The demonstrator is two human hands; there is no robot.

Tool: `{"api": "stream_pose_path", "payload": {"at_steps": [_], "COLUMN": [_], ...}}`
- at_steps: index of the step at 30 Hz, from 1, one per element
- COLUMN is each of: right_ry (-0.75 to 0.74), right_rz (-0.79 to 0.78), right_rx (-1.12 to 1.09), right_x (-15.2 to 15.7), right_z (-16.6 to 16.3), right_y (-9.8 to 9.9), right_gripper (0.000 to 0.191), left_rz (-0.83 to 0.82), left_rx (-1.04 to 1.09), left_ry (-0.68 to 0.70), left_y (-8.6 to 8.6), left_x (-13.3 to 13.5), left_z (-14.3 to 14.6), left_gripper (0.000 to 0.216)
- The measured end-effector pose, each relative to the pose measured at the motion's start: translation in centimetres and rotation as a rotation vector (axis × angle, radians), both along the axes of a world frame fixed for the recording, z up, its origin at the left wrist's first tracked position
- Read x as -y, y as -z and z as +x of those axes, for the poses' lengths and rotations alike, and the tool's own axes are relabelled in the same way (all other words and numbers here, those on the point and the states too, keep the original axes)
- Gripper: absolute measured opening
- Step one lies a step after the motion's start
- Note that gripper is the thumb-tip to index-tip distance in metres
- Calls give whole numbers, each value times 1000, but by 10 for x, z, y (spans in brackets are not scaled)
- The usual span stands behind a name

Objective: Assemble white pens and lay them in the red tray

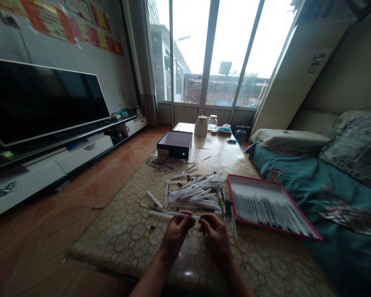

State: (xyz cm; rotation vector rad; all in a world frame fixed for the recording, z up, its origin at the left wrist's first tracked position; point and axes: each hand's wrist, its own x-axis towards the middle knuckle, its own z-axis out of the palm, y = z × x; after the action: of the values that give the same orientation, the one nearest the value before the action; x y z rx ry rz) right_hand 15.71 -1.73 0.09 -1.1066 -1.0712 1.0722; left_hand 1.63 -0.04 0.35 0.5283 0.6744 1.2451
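Note:
Between my two hands a pen [191, 217] with a pale barrel lies level above the near part of the table. My left hand [178, 231] pinches its barrel between thumb and fingers. The fingers of my right hand [214, 233] close on its dark right end, perhaps a cap or plug; the small part is too blurred to tell. Just beyond my hands a heap of white pen barrels [200, 189] is spread out. To the right a red-rimmed box lid [275, 232] holds a row of pens [266, 208] with dark ends.
Thin dark refills [160, 163] lie near an open dark box [173, 152] at the left edge. A white kettle [200, 126], a glass jar [212, 122] and a tissue pack [225, 129] stand at the far end. A sofa [297, 177] borders the table's right side.

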Motion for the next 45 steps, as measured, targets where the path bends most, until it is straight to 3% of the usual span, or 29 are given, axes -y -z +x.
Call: {"api": "stream_pose_path", "payload": {"at_steps": [4, 10, 18, 23, 29, 35, 41, 45], "right_ry": [15, 56, -2, 51, 17, 50, 21, 37], "right_rz": [-30, 56, 46, 76, 70, 71, 74, 70], "right_rx": [47, 276, 287, 367, 362, 434, 367, 382], "right_x": [0, 3, 5, 6, 5, 6, 5, 5], "right_z": [-1, -3, -7, -6, -7, -6, -7, -8], "right_y": [5, 3, -3, -3, -2, 2, 0, 3], "right_gripper": [32, 39, 30, 40, 28, 39, 28, 36], "left_rz": [13, -18, -20, -1, -21, 13, -9, 14], "left_rx": [-15, -17, 4, 1, 11, -25, 6, -18], "left_ry": [11, 12, -10, -1, -11, 16, -2, 24], "left_y": [1, -2, -2, 0, -4, -3, -1, -1], "left_x": [0, 0, 0, 0, 1, 1, 0, 0], "left_z": [0, -1, -1, 0, -1, -1, -1, -1], "left_gripper": [19, 20, 22, 19, 19, 18, 20, 19]}}
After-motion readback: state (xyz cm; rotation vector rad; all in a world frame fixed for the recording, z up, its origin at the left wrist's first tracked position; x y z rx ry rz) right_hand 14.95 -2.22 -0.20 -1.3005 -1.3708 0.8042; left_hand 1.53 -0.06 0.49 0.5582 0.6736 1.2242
